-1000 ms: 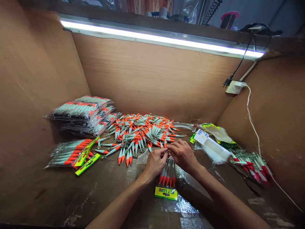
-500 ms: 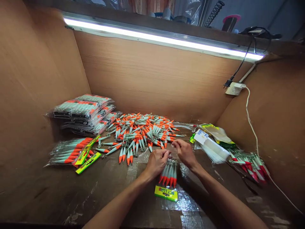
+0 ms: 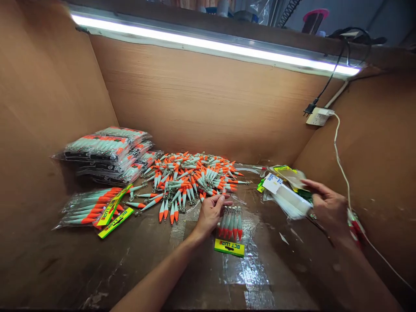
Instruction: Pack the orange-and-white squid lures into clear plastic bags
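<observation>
A clear packet of orange-and-white fishing lures (image 3: 231, 225) with a yellow-green label card lies on the bench in front of me. My left hand (image 3: 211, 212) rests against its left side, fingers stretched towards the top of the packet. My right hand (image 3: 328, 208) is out at the right, fingers apart, touching a stack of empty clear bags (image 3: 287, 199) with a white tag. Behind the left hand spreads a big loose pile of orange-and-white lures (image 3: 191, 177).
Filled lure packets are stacked at the back left (image 3: 107, 151), with more packets (image 3: 97, 208) in front of them. Red-tipped lures (image 3: 355, 225) lie at the far right. A white cable (image 3: 341, 160) hangs from a wall socket (image 3: 318, 116). Wooden walls enclose three sides.
My right hand has left the packet and swung out right to the stack of empty bags. The left hand stays by the packet, its fingers now straighter.
</observation>
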`<state>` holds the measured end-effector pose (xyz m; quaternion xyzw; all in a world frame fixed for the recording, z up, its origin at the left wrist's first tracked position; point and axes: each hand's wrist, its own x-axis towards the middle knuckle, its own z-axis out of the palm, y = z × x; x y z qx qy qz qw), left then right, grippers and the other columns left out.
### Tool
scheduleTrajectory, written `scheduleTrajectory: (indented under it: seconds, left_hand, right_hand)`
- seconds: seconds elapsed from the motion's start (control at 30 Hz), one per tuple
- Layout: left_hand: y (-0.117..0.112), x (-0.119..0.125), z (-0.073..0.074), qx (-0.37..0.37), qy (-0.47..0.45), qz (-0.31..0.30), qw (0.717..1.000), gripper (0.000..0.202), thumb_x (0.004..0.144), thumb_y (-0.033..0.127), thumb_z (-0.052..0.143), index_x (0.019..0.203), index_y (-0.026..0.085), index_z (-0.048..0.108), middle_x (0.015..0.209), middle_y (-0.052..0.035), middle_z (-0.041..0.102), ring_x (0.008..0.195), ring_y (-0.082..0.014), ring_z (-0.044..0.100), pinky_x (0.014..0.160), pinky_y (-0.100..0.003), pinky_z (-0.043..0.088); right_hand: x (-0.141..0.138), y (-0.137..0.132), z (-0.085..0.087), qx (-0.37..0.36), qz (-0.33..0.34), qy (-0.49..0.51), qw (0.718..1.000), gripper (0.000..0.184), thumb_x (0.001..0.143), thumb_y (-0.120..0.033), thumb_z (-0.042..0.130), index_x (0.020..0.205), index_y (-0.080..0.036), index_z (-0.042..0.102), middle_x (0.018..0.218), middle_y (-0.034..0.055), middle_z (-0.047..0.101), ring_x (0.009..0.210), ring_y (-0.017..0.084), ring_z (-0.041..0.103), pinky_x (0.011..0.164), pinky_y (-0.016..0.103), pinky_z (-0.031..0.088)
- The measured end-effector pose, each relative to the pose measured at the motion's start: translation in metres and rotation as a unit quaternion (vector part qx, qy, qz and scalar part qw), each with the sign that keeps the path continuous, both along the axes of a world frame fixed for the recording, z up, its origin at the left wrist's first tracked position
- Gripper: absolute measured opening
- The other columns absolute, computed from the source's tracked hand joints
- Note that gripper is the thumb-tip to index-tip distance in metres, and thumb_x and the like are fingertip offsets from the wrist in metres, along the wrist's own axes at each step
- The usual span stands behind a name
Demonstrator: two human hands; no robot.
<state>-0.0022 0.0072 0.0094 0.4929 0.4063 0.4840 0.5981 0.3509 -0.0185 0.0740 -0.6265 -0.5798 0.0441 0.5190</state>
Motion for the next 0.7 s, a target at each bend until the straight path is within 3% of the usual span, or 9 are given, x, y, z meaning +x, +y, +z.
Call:
scheduleTrajectory:
  seconds: [0.07, 0.13, 0.23, 0.37, 0.43, 0.6, 0.7]
  left_hand:
    - [-0.002, 0.002, 0.002, 0.013, 0.012, -0.001, 1.000, 0.058, 0.084, 0.061, 0.062, 0.115, 0.012, 0.069, 0.092, -0.0112, 0.076, 0.069, -0.0191, 0.066, 0.056, -0.024, 0.043]
    - [-0.004, 0.004, 0.003, 0.025, 0.015, -0.005, 1.000, 0.056, 0.085, 0.060, 0.062, 0.115, 0.013, 0.069, 0.091, -0.0115, 0.076, 0.076, -0.0215, 0.068, 0.060, -0.025, 0.046]
    - [-0.006, 0.004, 0.006, 0.024, -0.001, -0.024, 0.999, 0.057, 0.084, 0.060, 0.064, 0.115, 0.012, 0.068, 0.093, -0.0128, 0.076, 0.084, -0.0247, 0.070, 0.068, -0.029, 0.051]
    - [-0.004, -0.002, 0.010, 0.000, 0.022, -0.058, 0.998, 0.062, 0.082, 0.062, 0.066, 0.121, 0.013, 0.066, 0.102, -0.0136, 0.074, 0.087, -0.0243, 0.069, 0.068, -0.029, 0.051]
    - [-0.001, -0.006, 0.009, 0.005, 0.067, -0.085, 0.994, 0.060, 0.077, 0.059, 0.072, 0.117, 0.013, 0.069, 0.103, -0.0121, 0.073, 0.088, -0.0234, 0.067, 0.067, -0.027, 0.048]
    - [0.005, -0.010, -0.003, 0.026, 0.151, -0.082, 0.985, 0.043, 0.073, 0.051, 0.076, 0.082, 0.009, 0.077, 0.071, -0.0059, 0.070, 0.064, -0.0156, 0.057, 0.061, -0.025, 0.039]
    - [0.003, -0.010, -0.006, -0.018, 0.139, -0.063, 0.988, 0.042, 0.071, 0.050, 0.079, 0.086, 0.011, 0.075, 0.071, -0.0040, 0.068, 0.061, -0.0133, 0.054, 0.058, -0.023, 0.036]
  right_hand:
    - [-0.036, 0.000, -0.011, -0.092, 0.164, 0.081, 0.979, 0.045, 0.090, -0.031, 0.055, 0.133, -0.022, 0.062, 0.111, 0.0129, 0.073, 0.092, 0.026, 0.068, 0.086, 0.043, 0.051]
    - [-0.075, 0.003, -0.023, -0.188, 0.315, 0.135, 0.921, 0.052, 0.092, -0.045, 0.056, 0.139, -0.021, 0.056, 0.114, 0.0125, 0.073, 0.092, 0.024, 0.067, 0.086, 0.042, 0.052]
    - [-0.119, 0.012, -0.036, -0.248, 0.416, 0.162, 0.860, 0.052, 0.090, -0.054, 0.059, 0.129, -0.020, 0.065, 0.111, 0.0098, 0.073, 0.089, 0.021, 0.065, 0.081, 0.035, 0.052]
    - [-0.138, 0.024, -0.039, -0.243, 0.409, 0.145, 0.868, 0.038, 0.081, -0.051, 0.072, 0.093, -0.016, 0.078, 0.075, 0.0029, 0.070, 0.068, 0.015, 0.057, 0.066, 0.027, 0.046]
    - [-0.138, 0.028, -0.042, -0.243, 0.405, 0.156, 0.868, 0.037, 0.081, -0.052, 0.072, 0.086, -0.016, 0.079, 0.069, 0.0018, 0.068, 0.063, 0.014, 0.055, 0.062, 0.027, 0.044]
    - [-0.138, 0.031, -0.060, -0.265, 0.399, 0.203, 0.854, 0.039, 0.077, -0.047, 0.077, 0.102, -0.017, 0.077, 0.086, 0.0050, 0.075, 0.073, 0.017, 0.063, 0.070, 0.030, 0.049]
    - [-0.139, 0.031, -0.071, -0.286, 0.396, 0.272, 0.829, 0.055, 0.072, -0.041, 0.082, 0.121, -0.018, 0.069, 0.097, 0.0074, 0.076, 0.080, 0.019, 0.068, 0.075, 0.033, 0.052]
